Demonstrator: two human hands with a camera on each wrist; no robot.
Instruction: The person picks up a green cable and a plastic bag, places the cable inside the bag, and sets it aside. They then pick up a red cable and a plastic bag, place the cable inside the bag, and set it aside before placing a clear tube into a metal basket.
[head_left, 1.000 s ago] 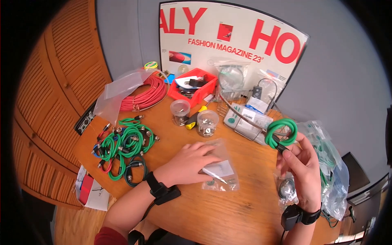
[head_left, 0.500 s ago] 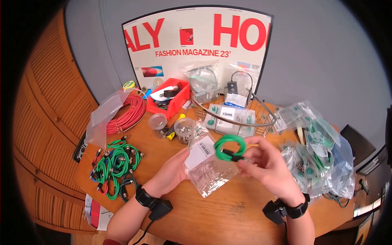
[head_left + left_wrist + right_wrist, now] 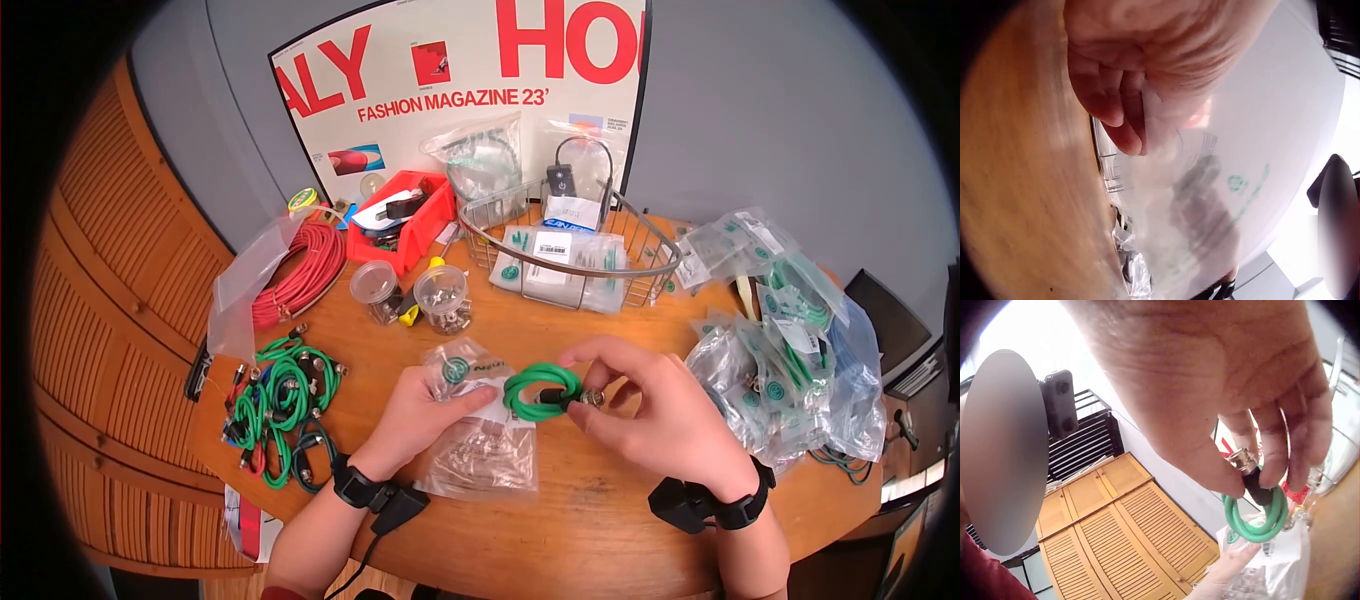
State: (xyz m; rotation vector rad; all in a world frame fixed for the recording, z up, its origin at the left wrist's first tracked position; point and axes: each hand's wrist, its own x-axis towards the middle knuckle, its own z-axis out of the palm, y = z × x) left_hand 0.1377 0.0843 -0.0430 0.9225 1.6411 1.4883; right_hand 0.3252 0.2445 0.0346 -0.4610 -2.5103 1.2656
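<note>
In the head view my right hand [image 3: 650, 405] pinches a coiled green cable [image 3: 522, 392] by its black connector end, thumb against fingers. The right wrist view shows the metal connector [image 3: 1244, 460] at the fingertips, with the green loop hanging below. My left hand [image 3: 415, 415] grips a clear plastic bag [image 3: 480, 465] with a white label, thumb over its near side. The coil overlaps the right edge of the bag in the head view. Up close in the left wrist view, the bag [image 3: 1204, 206] spreads from the curled fingers and carries green print.
Green cables [image 3: 285, 400] lie heaped at left, near a red cable coil [image 3: 305, 275]. Behind the hands stand two clear jars [image 3: 441, 290], a red bin [image 3: 425, 220] and a wire basket [image 3: 650, 275]. Bagged cables [image 3: 770, 365] pile up at right.
The right hand has brought the green coil leftward to the bag. My left hand, earlier on the bag lying on the table, has picked it up and turned it. The head view has shifted.
</note>
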